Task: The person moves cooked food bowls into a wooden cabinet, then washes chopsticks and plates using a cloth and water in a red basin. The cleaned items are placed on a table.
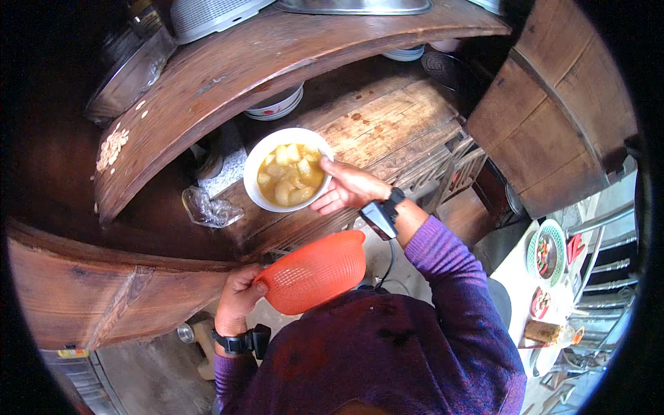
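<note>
In my right hand [350,187] is a white bowl [251,179], gripped at its right side with the thumb at the rim. Pale chunks of food in yellowish broth [290,174] fill much of it. The bowl is over the front of a wooden cupboard shelf [384,122]; I cannot tell whether it rests there. My left hand [241,293] grips the rim of an orange-red plastic colander [316,275], which is tilted close to my body. The colander's inside is mostly hidden.
Stacked bowls [275,106] and a crumpled clear plastic bag [210,207] sit on the shelf. Above it, a wooden ledge [249,67] holds scattered seeds or nuts [113,148] and a grey plastic basket [212,18]. Open cupboard doors [550,104] flank me. At right, a table [511,280] bears a green basket [555,238].
</note>
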